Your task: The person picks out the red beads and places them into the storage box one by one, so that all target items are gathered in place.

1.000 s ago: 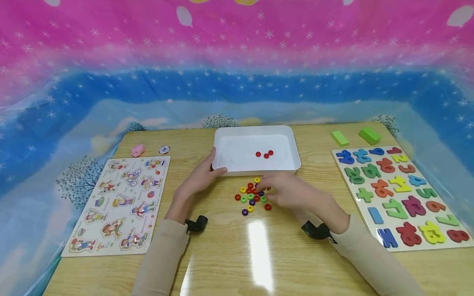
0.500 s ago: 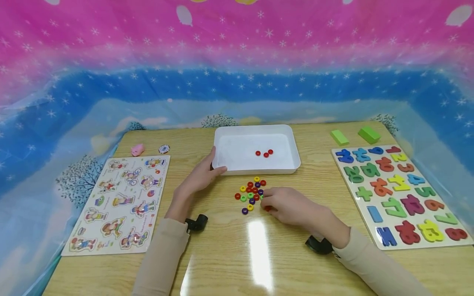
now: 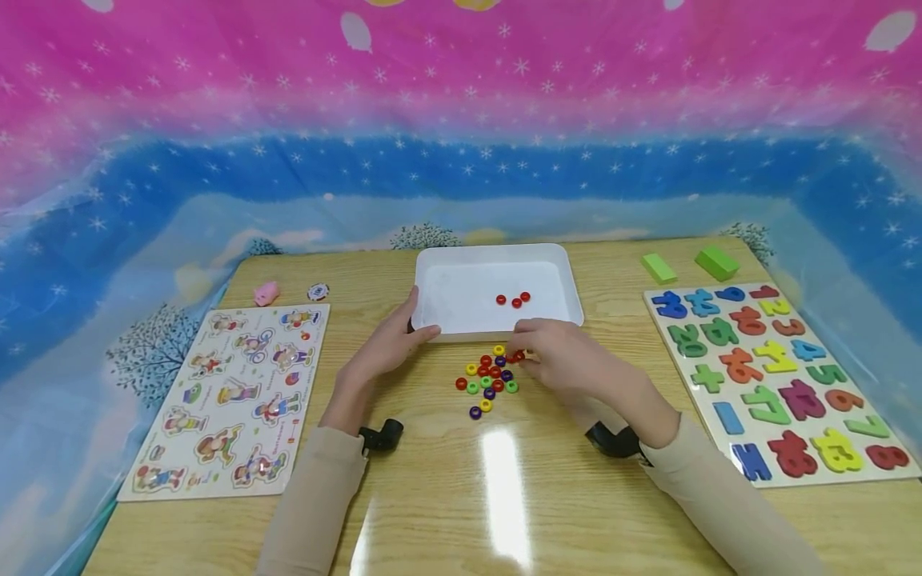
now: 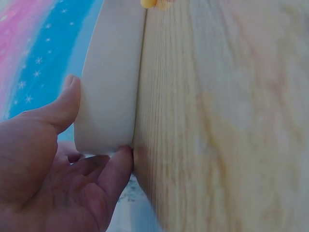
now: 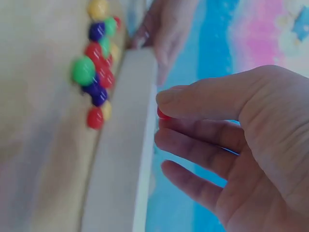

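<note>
A white tray (image 3: 468, 292) stands at the back middle of the table with 3 red beads (image 3: 516, 303) inside. My left hand (image 3: 385, 344) grips its front left corner, thumb at the rim and fingers against the side, as the left wrist view (image 4: 67, 169) shows too. In front of the tray lies a loose group of small ring-shaped beads (image 3: 486, 382) in red, yellow, green and purple. Just above the right part of this group is my right hand (image 3: 569, 360). Between its thumb and index finger it pinches a red bead (image 5: 163, 114), partly hidden by the thumb.
On the left lies a picture puzzle board (image 3: 230, 400), with a pink pig figure (image 3: 266, 294) and a round chip (image 3: 318, 292) behind it. A number puzzle board (image 3: 781, 384) lies on the right, below two green blocks (image 3: 659, 269). A printed cloth (image 3: 461, 176) surrounds the table.
My right hand first drew back toward the red bead at the front right, then rose forward toward the tray with that bead pinched. The left hand has stayed on the tray.
</note>
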A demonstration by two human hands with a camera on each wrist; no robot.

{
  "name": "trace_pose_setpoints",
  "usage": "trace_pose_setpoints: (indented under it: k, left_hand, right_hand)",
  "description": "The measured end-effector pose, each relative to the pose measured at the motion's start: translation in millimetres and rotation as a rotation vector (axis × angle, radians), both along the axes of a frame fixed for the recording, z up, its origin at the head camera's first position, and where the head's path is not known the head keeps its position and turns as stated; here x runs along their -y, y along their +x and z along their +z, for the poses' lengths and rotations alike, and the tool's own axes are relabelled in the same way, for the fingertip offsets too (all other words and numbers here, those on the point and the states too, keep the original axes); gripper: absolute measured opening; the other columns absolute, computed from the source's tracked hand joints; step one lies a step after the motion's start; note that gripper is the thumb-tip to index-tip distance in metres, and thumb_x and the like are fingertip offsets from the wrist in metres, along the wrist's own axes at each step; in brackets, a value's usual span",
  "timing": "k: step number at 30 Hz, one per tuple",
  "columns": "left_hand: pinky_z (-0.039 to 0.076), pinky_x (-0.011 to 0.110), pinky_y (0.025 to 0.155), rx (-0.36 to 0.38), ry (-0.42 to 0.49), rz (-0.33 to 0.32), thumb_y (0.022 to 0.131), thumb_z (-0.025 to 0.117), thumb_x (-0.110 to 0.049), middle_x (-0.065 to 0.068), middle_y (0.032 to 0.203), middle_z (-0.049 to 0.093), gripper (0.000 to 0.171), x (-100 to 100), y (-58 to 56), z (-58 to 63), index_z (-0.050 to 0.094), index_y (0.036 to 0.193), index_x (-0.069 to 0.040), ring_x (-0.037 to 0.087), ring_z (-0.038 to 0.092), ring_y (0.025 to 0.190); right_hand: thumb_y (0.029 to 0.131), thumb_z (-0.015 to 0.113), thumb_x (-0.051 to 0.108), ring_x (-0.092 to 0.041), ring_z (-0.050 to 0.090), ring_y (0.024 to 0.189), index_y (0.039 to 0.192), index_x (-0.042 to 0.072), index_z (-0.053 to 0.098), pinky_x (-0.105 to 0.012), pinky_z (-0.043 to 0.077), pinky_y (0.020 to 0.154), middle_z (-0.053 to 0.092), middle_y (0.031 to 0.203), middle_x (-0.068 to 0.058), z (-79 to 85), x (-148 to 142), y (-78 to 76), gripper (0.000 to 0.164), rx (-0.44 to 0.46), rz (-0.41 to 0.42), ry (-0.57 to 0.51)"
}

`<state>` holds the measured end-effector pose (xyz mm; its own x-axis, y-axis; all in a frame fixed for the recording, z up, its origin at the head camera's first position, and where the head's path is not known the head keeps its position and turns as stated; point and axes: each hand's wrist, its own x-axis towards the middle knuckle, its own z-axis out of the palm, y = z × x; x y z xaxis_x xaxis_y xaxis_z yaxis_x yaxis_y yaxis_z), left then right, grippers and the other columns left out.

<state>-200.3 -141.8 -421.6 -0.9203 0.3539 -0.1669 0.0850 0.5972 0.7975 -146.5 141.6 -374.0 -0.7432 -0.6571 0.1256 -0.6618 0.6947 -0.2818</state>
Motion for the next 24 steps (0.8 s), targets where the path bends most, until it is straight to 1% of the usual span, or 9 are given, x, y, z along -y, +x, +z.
trace_pose_setpoints:
  k: [2, 6, 10, 14, 19, 24]
  left_hand:
    - [0.019, 0.044, 0.116, 0.0, -0.004, -0.002, 0.092, 0.051, -0.045, -0.003, 0.157, 0.0, 0.083, 0, 0.1, 0.4, -0.008, 0.149, -0.026, 0.018, 0.007, 0.145]
    - [0.018, 0.044, 0.116, -0.003, -0.017, -0.006, 0.092, 0.05, -0.046, -0.003, 0.157, -0.001, 0.083, 0, 0.4, 1.4, -0.008, 0.148, -0.028, 0.018, 0.006, 0.145]
    - [0.018, 0.044, 0.117, -0.003, -0.023, -0.009, 0.091, 0.05, -0.049, -0.003, 0.157, 0.0, 0.084, 0, 0.9, 2.4, -0.008, 0.148, -0.029, 0.018, 0.006, 0.145]
    - [0.017, 0.044, 0.117, -0.001, -0.022, -0.004, 0.09, 0.05, -0.05, -0.004, 0.157, 0.0, 0.085, 0, 1.0, 2.6, -0.008, 0.148, -0.029, 0.017, 0.005, 0.145]
    - [0.017, 0.045, 0.117, -0.004, -0.025, -0.003, 0.091, 0.051, -0.048, -0.004, 0.157, 0.0, 0.084, 1, 0.2, 1.5, -0.007, 0.149, -0.028, 0.018, 0.005, 0.145]
    - [0.017, 0.045, 0.117, -0.004, -0.02, -0.002, 0.092, 0.051, -0.046, -0.003, 0.158, 0.0, 0.083, 2, -0.9, 0.7, -0.007, 0.149, -0.028, 0.018, 0.005, 0.145]
  right_hand:
    - [0.08, 0.07, 0.009, -0.011, 0.056, 0.077, 0.094, 0.018, 0.071, -0.027, 0.049, 0.069, 0.062, 0.09, 0.006, 1.7, 0, -11.1, 0.017, -0.011, -0.038, -0.014]
    - [0.081, 0.069, 0.009, -0.012, 0.057, 0.076, 0.094, 0.016, 0.071, -0.027, 0.048, 0.065, 0.062, 0.091, 0.004, -1.9, 1, -33.6, 0.015, -0.037, -0.086, -0.037]
    - [0.084, 0.065, 0.011, -0.012, 0.058, 0.078, 0.096, 0.017, 0.071, -0.026, 0.047, 0.065, 0.063, 0.094, 0.004, -9.1, 5, -52.7, 0.014, -0.025, -0.13, -0.026]
    - [0.086, 0.06, 0.008, -0.013, 0.057, 0.08, 0.098, 0.016, 0.07, -0.028, 0.047, 0.07, 0.064, 0.097, 0.002, -18.4, 10, -69.4, 0.018, 0.005, -0.166, -0.017]
    - [0.085, 0.058, 0.007, -0.017, 0.049, 0.075, 0.096, 0.014, 0.07, -0.029, 0.042, 0.068, 0.062, 0.092, -0.001, -30.1, 17, -83.4, 0.018, 0.064, -0.189, 0.015]
    - [0.085, 0.059, 0.009, -0.018, 0.048, 0.072, 0.092, 0.013, 0.07, -0.029, 0.039, 0.064, 0.061, 0.087, -0.002, -33.3, 23, -88.3, 0.014, 0.085, -0.197, 0.026]
